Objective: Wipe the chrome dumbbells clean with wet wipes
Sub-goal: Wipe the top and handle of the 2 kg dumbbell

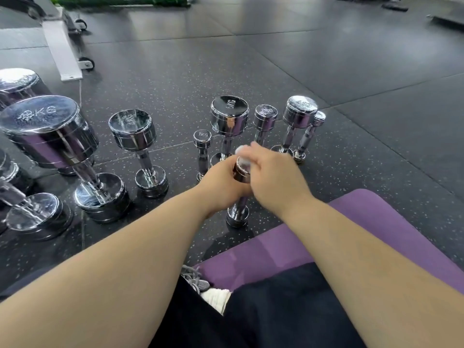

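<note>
**One dumbbell under the wipe, the rest waiting**

Nearest you, the mat (pixel 376 222) lies under your legs. Just off its edge the dumbbell (pixel 238 215) stands upright on the floor (pixel 251 71). Your left hand (pixel 221 182) is curled round its upper part, steadying it. Your right hand (pixel 273 177) is closed on the wipe (pixel 242 153), which sits on the top head.

Recommendation: hold the left grip firm so the base does not skate on the rubber. Work the wipe across the top face, round the rim, then down the handle, where grime likely collects. Turn to a fresh fold if it greys.

Beyond your hands the 1KG (pixel 203 151), 5KG (pixel 229 116) and 4KG (pixel 298 111) stand upright, not touched by either hand. The large dumbbells (pixel 50 131) stand to the left.
</note>
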The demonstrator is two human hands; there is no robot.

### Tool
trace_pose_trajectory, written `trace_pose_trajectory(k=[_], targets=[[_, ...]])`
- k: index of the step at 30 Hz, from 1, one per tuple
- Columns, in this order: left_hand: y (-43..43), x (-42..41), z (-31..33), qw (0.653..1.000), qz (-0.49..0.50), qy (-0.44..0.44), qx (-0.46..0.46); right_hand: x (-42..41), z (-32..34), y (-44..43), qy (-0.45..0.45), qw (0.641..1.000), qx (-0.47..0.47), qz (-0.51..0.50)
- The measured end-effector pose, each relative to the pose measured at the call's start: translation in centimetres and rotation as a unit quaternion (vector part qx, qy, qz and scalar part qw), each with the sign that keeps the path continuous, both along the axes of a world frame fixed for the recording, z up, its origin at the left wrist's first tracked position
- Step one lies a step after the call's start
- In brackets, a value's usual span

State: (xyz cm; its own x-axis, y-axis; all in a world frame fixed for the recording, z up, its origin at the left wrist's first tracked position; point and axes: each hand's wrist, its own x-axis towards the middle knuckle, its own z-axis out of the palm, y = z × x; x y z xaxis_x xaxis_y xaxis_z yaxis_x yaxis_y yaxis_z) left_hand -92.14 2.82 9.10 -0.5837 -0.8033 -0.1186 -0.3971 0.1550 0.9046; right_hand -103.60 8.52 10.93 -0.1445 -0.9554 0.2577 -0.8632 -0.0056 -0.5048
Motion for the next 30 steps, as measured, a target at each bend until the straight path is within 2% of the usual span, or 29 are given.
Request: trace_pose_trajectory(k=[3,7,11,13,16,21,23,26,28,30], targets=[[-0.2,0.3,-0.1,1.000,0.000,-0.005,-0.002,0.6,-0.2,2.5,0.010,0.996,-0.037,0.086],[-0.2,0.0,-0.2,1.000,-0.012,0.011,0.013,-0.8,0.6,0.9,0.000,0.999,0.028,-0.015],[-0.3,0.4,-0.4,1.000,-0.002,0.002,-0.002,0.8,0.9,1.8,0.025,0.996,0.034,0.074],[-0.4,0.4,-0.3,1.000,-0.013,0.007,-0.011,-0.1,1.2,3.0,0.001,0.998,0.038,0.057],[-0.1,-0.3,-0.5,0.999,-0.016,0.000,-0.029,-1.3,1.6,2.3,-0.051,0.995,0.079,-0.020],[-0.7,0.4,-1.1,0.999,-0.011,-0.024,-0.034,0.1,0.9,2.9,-0.058,0.994,0.081,0.036],[-0.9,0.4,-1.2,0.999,-0.017,-0.025,-0.044,-0.5,0.7,2.9,-0.098,0.991,0.089,0.023],[-0.7,0.1,-0.6,0.997,-0.008,-0.051,-0.052,-1.8,0.6,1.8,-0.166,0.982,0.073,-0.046],[-0.6,0.5,-0.5,0.995,-0.013,-0.084,-0.047,-2.1,0.5,1.2,-0.273,0.955,0.053,-0.099],[-0.3,1.1,0.2,0.993,-0.022,-0.091,-0.070,-2.1,0.6,0.8,-0.387,0.911,0.022,-0.144]])
